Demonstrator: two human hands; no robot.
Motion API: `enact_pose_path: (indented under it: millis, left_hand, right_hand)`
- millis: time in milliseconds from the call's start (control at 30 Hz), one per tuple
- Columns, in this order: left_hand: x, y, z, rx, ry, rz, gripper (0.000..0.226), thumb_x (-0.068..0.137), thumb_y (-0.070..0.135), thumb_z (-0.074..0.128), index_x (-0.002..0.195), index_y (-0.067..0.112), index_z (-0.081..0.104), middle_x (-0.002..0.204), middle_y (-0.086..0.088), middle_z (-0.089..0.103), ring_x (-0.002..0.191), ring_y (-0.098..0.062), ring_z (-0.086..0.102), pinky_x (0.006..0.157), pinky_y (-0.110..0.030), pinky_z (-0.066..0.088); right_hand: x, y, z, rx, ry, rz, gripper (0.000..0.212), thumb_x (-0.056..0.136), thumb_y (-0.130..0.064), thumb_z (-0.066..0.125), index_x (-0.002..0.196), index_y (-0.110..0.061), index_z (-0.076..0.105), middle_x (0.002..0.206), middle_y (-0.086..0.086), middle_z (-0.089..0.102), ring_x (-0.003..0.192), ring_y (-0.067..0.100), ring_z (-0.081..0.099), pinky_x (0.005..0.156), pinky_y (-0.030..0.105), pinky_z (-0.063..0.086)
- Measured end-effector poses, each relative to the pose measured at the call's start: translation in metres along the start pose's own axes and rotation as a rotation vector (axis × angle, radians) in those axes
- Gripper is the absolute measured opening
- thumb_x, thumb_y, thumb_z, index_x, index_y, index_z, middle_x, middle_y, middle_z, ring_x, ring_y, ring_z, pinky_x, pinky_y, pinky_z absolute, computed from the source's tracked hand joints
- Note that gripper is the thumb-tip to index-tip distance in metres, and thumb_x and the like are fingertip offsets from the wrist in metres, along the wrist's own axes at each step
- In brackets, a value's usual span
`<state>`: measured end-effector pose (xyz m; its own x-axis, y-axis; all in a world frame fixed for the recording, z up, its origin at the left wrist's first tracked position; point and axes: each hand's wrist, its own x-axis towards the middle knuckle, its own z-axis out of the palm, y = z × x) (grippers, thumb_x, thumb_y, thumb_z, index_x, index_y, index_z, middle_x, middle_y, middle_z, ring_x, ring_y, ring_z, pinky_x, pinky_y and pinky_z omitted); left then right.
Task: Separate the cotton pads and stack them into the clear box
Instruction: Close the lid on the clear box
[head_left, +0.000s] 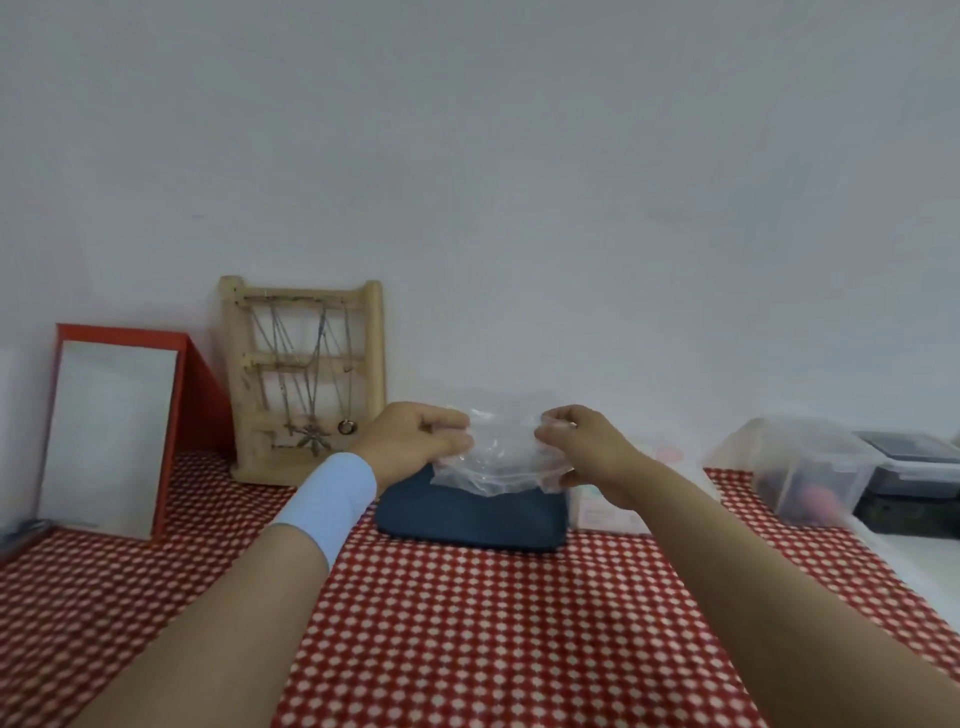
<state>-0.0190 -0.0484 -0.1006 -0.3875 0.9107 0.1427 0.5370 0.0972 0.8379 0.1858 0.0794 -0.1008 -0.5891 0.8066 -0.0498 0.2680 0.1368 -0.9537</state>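
A plain grey-white wall (519, 156) fills the upper half of the view above a table spread with a red-and-white checked cloth (493, 623). Two bare forearms reach in from the bottom edge toward the back of the table. At far left a red-framed mirror (109, 436) stands tilted on the cloth, and just beside it a wooden rack (306, 374) leans on the wall, hung with thin chains and pendants. A dark blue pouch (467, 519) lies flat at centre near the wall. At right sits a clear tub (800, 467) holding dark and pink items too blurred to name, with a dark box (914, 483) just behind it at the frame's edge. A crumpled clear bag (498, 457) is held up between both hands, right over the pouch's back edge; whether cotton pads are inside cannot be told. The left hand (415, 441) pinches the bag's left side with curled fingers, and the right hand (587, 452) grips the right side in the same way. A small pale box (602, 514) with pink print shows under the right wrist, just beside the pouch. A light blue band (327, 499) wraps the left wrist, and a ring (571, 426) shows on a right finger
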Motion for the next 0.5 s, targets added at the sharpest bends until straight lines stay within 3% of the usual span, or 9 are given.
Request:
enact_pose_path:
  millis: [100, 267, 367, 433, 500]
  left_hand:
    - [0.002, -0.014, -0.009, 0.208, -0.008, -0.022, 0.062, 0.081, 0.024, 0.084, 0.138, 0.032, 0.061, 0.135, 0.012, 0.058, 0.123, -0.008, 0.051, 0.1, -0.021, 0.039]
    - [0.012, -0.041, -0.003, 0.319, -0.004, -0.071, 0.087, 0.085, 0.02, 0.08, 0.158, 0.025, 0.032, 0.158, 0.0, 0.034, 0.146, -0.02, 0.034, 0.116, -0.03, 0.029]
    - [0.019, -0.058, 0.009, 0.519, -0.021, -0.132, 0.084, 0.087, 0.026, 0.075, 0.158, 0.026, 0.029, 0.166, -0.004, 0.012, 0.153, -0.023, 0.011, 0.123, -0.035, 0.021]
    - [0.024, -0.065, 0.016, 0.707, -0.008, -0.083, 0.076, 0.09, 0.027, 0.071, 0.156, 0.031, 0.033, 0.168, -0.002, 0.001, 0.154, -0.027, 0.001, 0.125, -0.041, 0.016]
    - [0.027, -0.065, 0.022, 0.824, -0.02, 0.011, 0.055, 0.097, 0.028, 0.061, 0.15, 0.03, 0.045, 0.164, -0.002, 0.02, 0.149, -0.027, 0.017, 0.122, -0.044, 0.024]
  right_hand:
    - [0.007, 0.0, 0.01, 0.092, -0.106, 0.024, 0.058, 0.091, 0.003, 0.057, 0.142, -0.016, 0.039, 0.11, 0.013, 0.056, 0.078, 0.025, 0.06, 0.064, 0.032, 0.057]
    - [0.032, 0.013, 0.035, -0.229, 0.052, -0.033, 0.07, 0.085, 0.011, 0.056, 0.146, -0.019, 0.037, 0.11, 0.005, 0.052, 0.087, 0.024, 0.062, 0.075, 0.039, 0.061]
    - [0.042, 0.023, 0.054, -0.536, 0.049, -0.086, 0.073, 0.086, 0.005, 0.055, 0.15, -0.02, 0.032, 0.133, 0.01, 0.049, 0.103, 0.027, 0.06, 0.073, 0.033, 0.052]
    - [0.043, 0.03, 0.064, -0.705, 0.046, -0.132, 0.077, 0.088, 0.003, 0.055, 0.155, -0.019, 0.025, 0.145, 0.012, 0.04, 0.117, 0.029, 0.054, 0.08, 0.03, 0.048]
    - [0.044, 0.038, 0.07, -0.872, 0.058, -0.2, 0.078, 0.089, 0.001, 0.057, 0.157, -0.017, 0.022, 0.154, 0.012, 0.028, 0.135, 0.032, 0.04, 0.101, 0.035, 0.044]
